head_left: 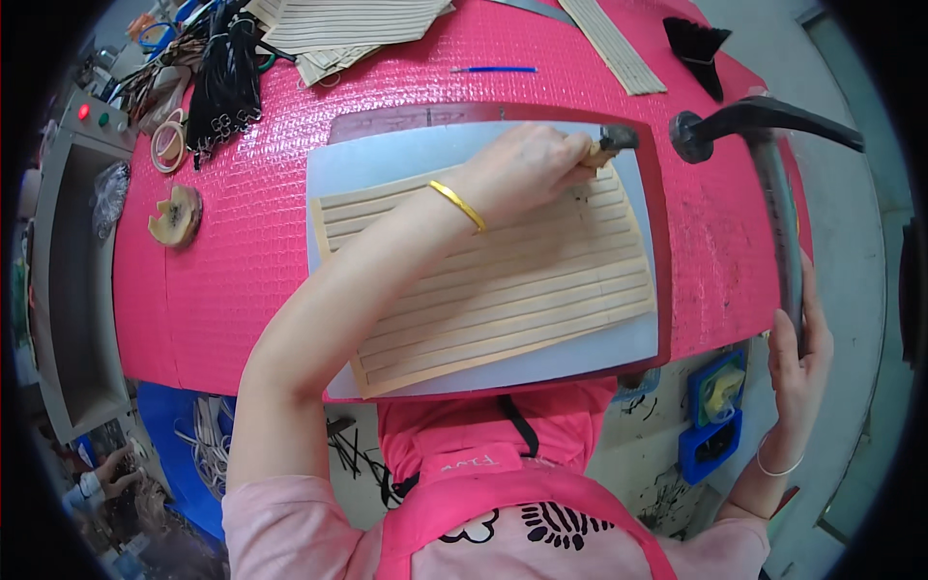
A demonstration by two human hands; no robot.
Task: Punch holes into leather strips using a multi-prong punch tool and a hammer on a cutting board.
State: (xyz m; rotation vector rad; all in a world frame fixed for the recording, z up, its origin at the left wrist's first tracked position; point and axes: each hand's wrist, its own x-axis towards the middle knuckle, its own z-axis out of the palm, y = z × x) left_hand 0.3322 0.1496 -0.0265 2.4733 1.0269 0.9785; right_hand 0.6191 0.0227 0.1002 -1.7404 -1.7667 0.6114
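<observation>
My left hand (pixel 527 169) is closed around a short punch-like tool (pixel 615 141) with a dark metal end and a tan body. The tool is over the upper right corner of a cream sheet with parallel strips (pixel 503 280); whether its tip touches the sheet is hidden. Beneath the sheet lies a pale bluish-white board (pixel 353 155), on a dark red mat (pixel 662 222). At the right, my right hand (pixel 802 362) grips the handle of a hammer (pixel 754 121). Its dark metal head, with one round face and one long tapered end, is raised to the right of the board.
The table (pixel 232 300) has a pink quilted cover. Farther back lie striped cream pieces (pixel 353 24), a blue pen (pixel 495 70) and a black brush-like thing (pixel 698 53). At left are black cords (pixel 224 87), a tape roll (pixel 168 143) and a broken-edged tan cup (pixel 175 217).
</observation>
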